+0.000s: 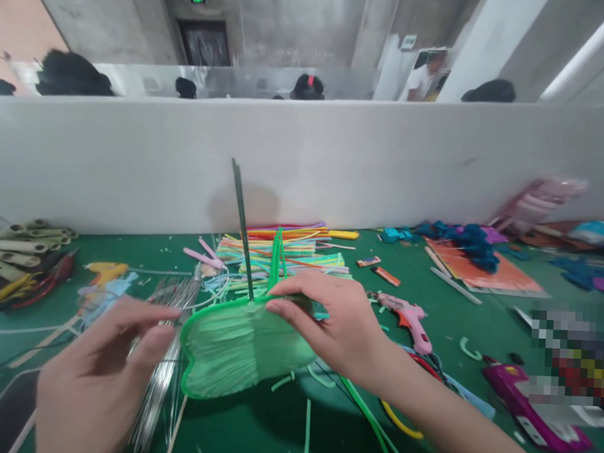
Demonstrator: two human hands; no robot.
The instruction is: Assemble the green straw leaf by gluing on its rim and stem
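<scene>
My right hand (333, 315) pinches the top edge of a green two-lobed wire-framed piece (221, 356), between thumb and forefinger. Thin pleated light-green sheer material fills its bright green fuzzy rim. Dark green wire stems (244, 237) stand up from its top middle, and bright green strips (277, 255) rise beside my right fingertips. Part of the right lobe lies behind that hand. Just left of the piece is my left hand (108, 365), thumb and forefinger drawn together in a pinch; whatever is between them is too small to make out.
Bundled colourful fuzzy sticks (291, 253) lie at the back, silver wires (160, 380) at left. A pink glue gun (408, 318) and magenta tool (529, 403) sit at right, a yellow glue gun (104, 271) at left. A white partition (305, 160) stands behind the green table.
</scene>
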